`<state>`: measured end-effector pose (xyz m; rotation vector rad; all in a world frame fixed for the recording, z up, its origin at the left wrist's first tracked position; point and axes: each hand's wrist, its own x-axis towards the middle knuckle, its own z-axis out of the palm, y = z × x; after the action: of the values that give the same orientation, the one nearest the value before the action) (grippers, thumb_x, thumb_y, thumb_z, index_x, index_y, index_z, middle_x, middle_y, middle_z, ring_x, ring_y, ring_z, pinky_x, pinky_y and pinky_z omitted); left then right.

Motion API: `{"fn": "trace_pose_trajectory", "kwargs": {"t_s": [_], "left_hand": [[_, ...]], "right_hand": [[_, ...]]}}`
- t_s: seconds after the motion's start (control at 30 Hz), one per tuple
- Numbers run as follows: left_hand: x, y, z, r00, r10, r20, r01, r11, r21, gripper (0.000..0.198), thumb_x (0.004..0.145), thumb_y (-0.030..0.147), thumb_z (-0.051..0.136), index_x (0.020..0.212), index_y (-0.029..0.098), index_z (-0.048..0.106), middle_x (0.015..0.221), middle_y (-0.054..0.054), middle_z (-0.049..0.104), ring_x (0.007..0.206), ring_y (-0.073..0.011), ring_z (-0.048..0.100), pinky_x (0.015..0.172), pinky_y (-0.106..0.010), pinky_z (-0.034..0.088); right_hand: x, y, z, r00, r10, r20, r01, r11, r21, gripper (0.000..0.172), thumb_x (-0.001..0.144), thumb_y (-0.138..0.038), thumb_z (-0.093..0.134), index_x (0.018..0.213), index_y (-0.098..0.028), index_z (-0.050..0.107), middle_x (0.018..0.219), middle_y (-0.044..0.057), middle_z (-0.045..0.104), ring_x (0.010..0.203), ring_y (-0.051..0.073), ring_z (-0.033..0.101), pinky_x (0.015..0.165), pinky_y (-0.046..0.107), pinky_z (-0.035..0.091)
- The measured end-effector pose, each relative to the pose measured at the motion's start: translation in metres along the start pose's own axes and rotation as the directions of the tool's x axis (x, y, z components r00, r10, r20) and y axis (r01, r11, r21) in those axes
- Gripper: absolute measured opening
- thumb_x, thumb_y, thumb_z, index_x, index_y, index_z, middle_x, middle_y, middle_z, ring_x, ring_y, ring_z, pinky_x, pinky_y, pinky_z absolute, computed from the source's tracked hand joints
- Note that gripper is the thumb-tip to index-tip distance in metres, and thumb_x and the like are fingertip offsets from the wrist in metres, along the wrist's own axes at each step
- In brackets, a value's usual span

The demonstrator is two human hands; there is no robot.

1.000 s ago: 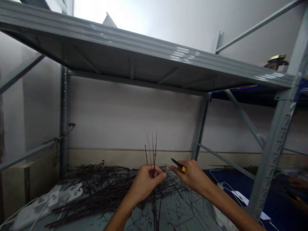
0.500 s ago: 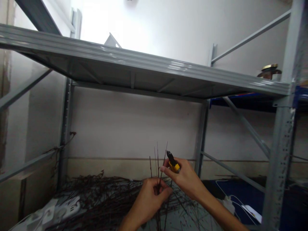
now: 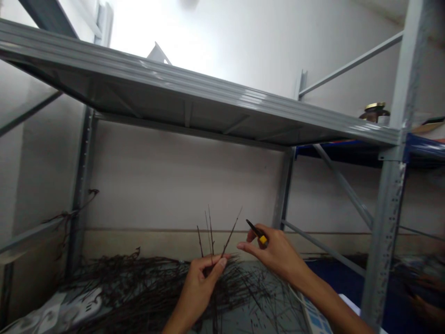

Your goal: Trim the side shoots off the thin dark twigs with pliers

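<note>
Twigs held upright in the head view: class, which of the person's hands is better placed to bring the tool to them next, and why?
Probably the right hand: it holds the black-and-yellow tool near the twigs, while the left hand is occupied gripping them.

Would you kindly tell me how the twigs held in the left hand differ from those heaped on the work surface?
The held twigs look few, while the heaped twigs are many. The held twigs point upward, fanned apart above the left hand; the heaped twigs lie low and overlap in a tangle on the work surface. Both look thin and dark.
</note>
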<state>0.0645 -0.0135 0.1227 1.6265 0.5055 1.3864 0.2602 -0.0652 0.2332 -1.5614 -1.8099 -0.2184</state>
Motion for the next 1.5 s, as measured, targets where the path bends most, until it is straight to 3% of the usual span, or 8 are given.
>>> {"fn": "trace_pose_trajectory", "kwargs": {"t_s": [0.17,0.47,0.67,0.97,1.17,1.3,1.5], "left_hand": [[-0.003,-0.003,0.003,1.0,0.031,0.004,-0.031,0.999,-0.007,0.034,0.09,0.046,0.067,0.105,0.02,0.081,0.113,-0.009,0.079,0.113,-0.0285,0.069,0.108,-0.042,0.046],[-0.005,0.006,0.005,0.998,0.052,0.034,-0.053,0.997,0.051,0.032,0.092,0.046,0.064,0.105,0.022,0.081,0.112,-0.008,0.079,0.111,-0.028,0.07,0.107,-0.042,0.048],[-0.007,0.004,0.002,0.998,0.053,0.039,-0.056,0.997,0.058,0.032,0.092,0.045,0.064,0.107,0.022,0.08,0.114,-0.007,0.079,0.112,-0.0265,0.069,0.107,-0.038,0.048],[-0.011,0.014,-0.001,0.998,0.041,0.048,-0.044,0.997,0.064,0.032,0.092,0.045,0.063,0.108,0.023,0.08,0.114,-0.006,0.079,0.112,-0.0262,0.069,0.106,-0.038,0.047],[-0.007,0.014,-0.002,0.997,0.044,0.06,-0.047,0.997,0.062,0.036,0.093,0.047,0.061,0.111,0.021,0.079,0.112,-0.008,0.079,0.107,-0.0274,0.071,0.103,-0.04,0.05],[-0.006,0.01,-0.002,0.998,0.028,0.049,-0.031,0.998,0.061,0.036,0.092,0.048,0.063,0.108,0.021,0.081,0.11,-0.008,0.08,0.107,-0.0282,0.07,0.103,-0.04,0.049],[-0.006,0.008,-0.002,0.996,0.028,0.082,-0.04,0.99,0.136,0.038,0.093,0.049,0.059,0.099,0.02,0.082,0.099,-0.006,0.081,0.097,-0.0264,0.07,0.095,-0.036,0.05]], "right_hand": [[0.0,0.004,-0.01,0.999,-0.007,0.035,0.013,0.984,-0.177,0.041,0.072,-0.06,0.073,0.084,-0.02,0.07,0.078,0.009,0.073,0.073,0.026,0.066,0.066,0.034,0.042],[0.001,-0.002,-0.01,0.998,-0.034,0.046,0.043,0.977,-0.208,0.043,0.073,-0.063,0.073,0.086,-0.021,0.072,0.085,0.01,0.075,0.08,0.027,0.068,0.07,0.035,0.044],[0.005,-0.003,-0.011,0.996,-0.065,0.064,0.079,0.967,-0.241,0.038,0.082,-0.061,0.067,0.075,-0.023,0.07,0.076,0.007,0.074,0.078,0.026,0.068,0.07,0.034,0.042],[0.007,0.001,-0.003,0.998,-0.05,0.032,0.058,0.935,-0.35,0.044,0.089,-0.056,0.06,0.06,-0.023,0.064,0.063,0.01,0.07,0.072,0.028,0.065,0.067,0.036,0.039],[0.007,0.001,0.001,0.995,-0.087,0.048,0.098,0.938,-0.332,0.049,0.089,-0.063,0.056,0.062,-0.023,0.064,0.06,0.009,0.069,0.064,0.024,0.065,0.061,0.034,0.035],[0.015,-0.009,-0.011,0.987,-0.137,0.078,0.155,0.942,-0.298,0.038,0.083,-0.058,0.064,0.077,-0.021,0.068,0.07,0.009,0.073,0.066,0.024,0.067,0.059,0.033,0.036],[0.034,-0.022,-0.027,0.974,-0.179,0.142,0.224,0.877,-0.426,0.035,0.076,-0.052,0.071,0.087,-0.019,0.07,0.08,0.011,0.073,0.071,0.026,0.066,0.059,0.034,0.037]]}}
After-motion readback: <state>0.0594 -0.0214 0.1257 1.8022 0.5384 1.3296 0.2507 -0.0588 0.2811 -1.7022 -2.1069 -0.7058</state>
